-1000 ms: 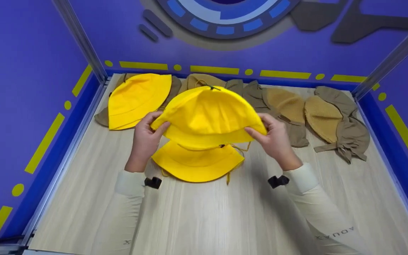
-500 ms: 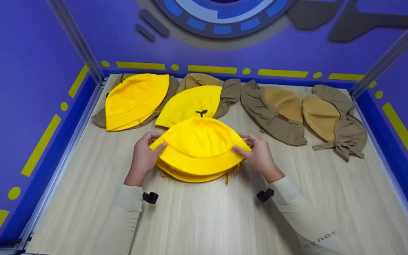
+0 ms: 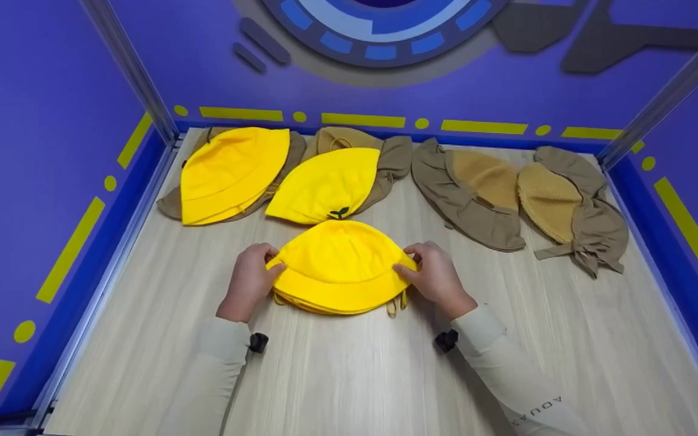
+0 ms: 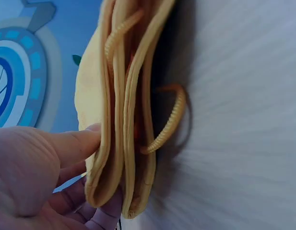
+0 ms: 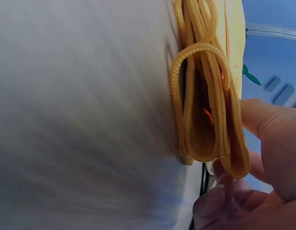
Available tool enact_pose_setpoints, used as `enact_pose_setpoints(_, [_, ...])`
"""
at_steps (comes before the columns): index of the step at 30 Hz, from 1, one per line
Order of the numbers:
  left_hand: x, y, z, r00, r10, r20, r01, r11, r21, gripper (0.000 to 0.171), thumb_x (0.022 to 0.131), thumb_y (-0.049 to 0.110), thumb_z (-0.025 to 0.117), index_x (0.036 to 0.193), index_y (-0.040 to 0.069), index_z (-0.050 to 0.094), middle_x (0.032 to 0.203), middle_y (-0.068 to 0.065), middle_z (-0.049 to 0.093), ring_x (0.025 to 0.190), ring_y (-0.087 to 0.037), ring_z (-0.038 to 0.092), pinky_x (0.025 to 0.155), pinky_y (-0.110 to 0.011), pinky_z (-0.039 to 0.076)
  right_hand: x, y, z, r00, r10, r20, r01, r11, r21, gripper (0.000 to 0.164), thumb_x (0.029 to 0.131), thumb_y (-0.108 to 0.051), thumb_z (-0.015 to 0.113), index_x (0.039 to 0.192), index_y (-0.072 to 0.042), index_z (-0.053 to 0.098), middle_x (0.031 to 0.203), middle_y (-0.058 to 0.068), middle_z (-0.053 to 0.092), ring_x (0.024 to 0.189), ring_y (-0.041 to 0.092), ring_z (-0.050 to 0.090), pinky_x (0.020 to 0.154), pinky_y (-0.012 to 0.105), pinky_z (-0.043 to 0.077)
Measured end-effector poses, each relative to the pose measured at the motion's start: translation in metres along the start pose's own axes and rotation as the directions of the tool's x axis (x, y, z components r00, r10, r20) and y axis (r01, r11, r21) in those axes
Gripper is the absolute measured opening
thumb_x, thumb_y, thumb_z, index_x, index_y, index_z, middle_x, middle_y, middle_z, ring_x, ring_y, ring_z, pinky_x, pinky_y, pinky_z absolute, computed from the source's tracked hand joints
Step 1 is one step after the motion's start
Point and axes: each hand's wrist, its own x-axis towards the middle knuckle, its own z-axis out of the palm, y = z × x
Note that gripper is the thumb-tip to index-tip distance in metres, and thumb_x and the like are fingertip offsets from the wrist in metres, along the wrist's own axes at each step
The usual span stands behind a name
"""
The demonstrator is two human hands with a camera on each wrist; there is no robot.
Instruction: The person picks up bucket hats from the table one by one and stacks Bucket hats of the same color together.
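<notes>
A yellow bucket hat [image 3: 340,260] with a dark sprout on its crown lies folded flat on top of a second yellow hat [image 4: 138,191], their brims stacked together. At its left corner my left hand [image 3: 249,278] pinches the brim, thumb on top and fingers beneath. My right hand [image 3: 437,275] pinches the opposite corner the same way. Both wrist views show the folded brim edges one over the other, with a yellow cord [image 5: 200,48] looping out at the right side. Most of the lower hat is hidden under the upper one.
Behind, one yellow hat [image 3: 234,172] and another yellow hat [image 3: 328,184] lie over brown-and-tan hats. Two more tan hats with brown brims, one [image 3: 482,194] beside the other [image 3: 558,200], lie at the back right. Purple panels [image 3: 34,151] wall the table [image 3: 337,387].
Both hands have lowered the upper yellow hat toward me and laid it onto the other yellow hat. The yellow hat behind it has come into view.
</notes>
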Motion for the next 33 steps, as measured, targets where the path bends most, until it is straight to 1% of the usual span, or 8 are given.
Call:
enact_pose_setpoints(3, [-0.001,-0.003,0.003,1.000,0.028,-0.015,-0.028,0.999,0.024,0.025,0.092,0.012,0.077,0.112,0.000,0.070,0.104,-0.016,0.067,0.096,-0.030,0.061,0.088,-0.044,0.052,0.000,0.000,0.002,1.000,0.012,0.011,-0.012,1.000,-0.028,0.042,0.089,-0.037,0.081,0.117,-0.007,0.072,0.099,0.008,0.061,0.088,0.024,0.056,0.081,0.036,0.052])
enact_pose_setpoints(10, [-0.002,-0.003,0.006,1.000,0.012,-0.019,-0.012,0.999,0.039,0.026,0.092,0.011,0.077,0.114,0.000,0.068,0.108,-0.017,0.066,0.100,-0.032,0.062,0.090,-0.045,0.053,0.002,-0.003,0.005,0.998,0.039,0.043,-0.036,0.997,-0.065,0.040,0.091,-0.038,0.079,0.115,-0.007,0.071,0.099,0.008,0.060,0.087,0.023,0.054,0.080,0.035,0.050])
enact_pose_setpoints(15, [-0.004,0.001,0.005,1.000,0.017,-0.020,-0.016,0.998,0.059,0.030,0.093,0.012,0.076,0.119,0.001,0.068,0.110,-0.018,0.064,0.101,-0.032,0.061,0.090,-0.044,0.053,0.002,-0.006,0.004,0.998,0.030,0.049,-0.027,0.997,-0.073,0.046,0.092,-0.035,0.077,0.126,-0.007,0.067,0.109,0.011,0.058,0.097,0.027,0.054,0.087,0.039,0.052])
enact_pose_setpoints(20, [-0.006,0.008,0.001,0.996,0.066,-0.054,-0.061,0.994,0.091,0.027,0.094,0.011,0.074,0.119,0.003,0.068,0.108,-0.018,0.061,0.101,-0.033,0.060,0.090,-0.045,0.052,0.002,-0.025,0.007,0.992,-0.128,0.009,0.128,0.990,-0.063,0.052,0.094,-0.037,0.075,0.138,-0.013,0.062,0.146,0.011,0.047,0.133,0.031,0.047,0.111,0.046,0.048])
enact_pose_setpoints(23, [-0.004,0.016,-0.001,0.994,0.086,-0.073,-0.079,0.993,0.088,0.024,0.095,0.013,0.072,0.118,0.005,0.069,0.109,-0.016,0.060,0.103,-0.033,0.058,0.091,-0.045,0.051,0.003,-0.041,0.015,0.955,-0.295,0.012,0.295,0.952,-0.082,0.054,0.095,-0.045,0.071,0.141,-0.017,0.062,0.161,0.011,0.038,0.148,0.031,0.037,0.119,0.048,0.040])
enact_pose_setpoints(27, [0.001,0.027,0.000,0.989,0.125,-0.083,-0.119,0.990,0.079,0.020,0.097,0.016,0.069,0.115,0.006,0.071,0.108,-0.016,0.061,0.102,-0.033,0.057,0.090,-0.045,0.050,0.006,-0.061,0.031,0.904,-0.409,0.124,0.421,0.902,-0.100,0.066,0.094,-0.059,0.066,0.150,-0.026,0.053,0.169,0.011,0.025,0.157,0.036,0.022,0.124,0.056,0.027])
enact_pose_setpoints(29, [0.005,0.031,0.001,0.986,0.148,-0.082,-0.141,0.986,0.089,0.018,0.098,0.016,0.068,0.113,0.006,0.071,0.106,-0.016,0.061,0.101,-0.033,0.057,0.089,-0.045,0.050,0.008,-0.068,0.040,0.894,-0.394,0.215,0.423,0.899,-0.111,0.074,0.093,-0.067,0.061,0.156,-0.032,0.044,0.173,0.009,0.015,0.159,0.040,0.012,0.126,0.060,0.019])
enact_pose_setpoints(33, [0.019,0.037,0.001,0.983,0.175,-0.053,-0.168,0.978,0.121,0.016,0.100,0.017,0.066,0.111,0.007,0.071,0.106,-0.015,0.062,0.100,-0.032,0.057,0.090,-0.045,0.049,0.011,-0.074,0.054,0.877,-0.291,0.381,0.372,0.915,-0.157,0.080,0.093,-0.073,0.054,0.161,-0.039,0.031,0.175,0.006,0.000,0.159,0.044,-0.002,0.126,0.064,0.005])
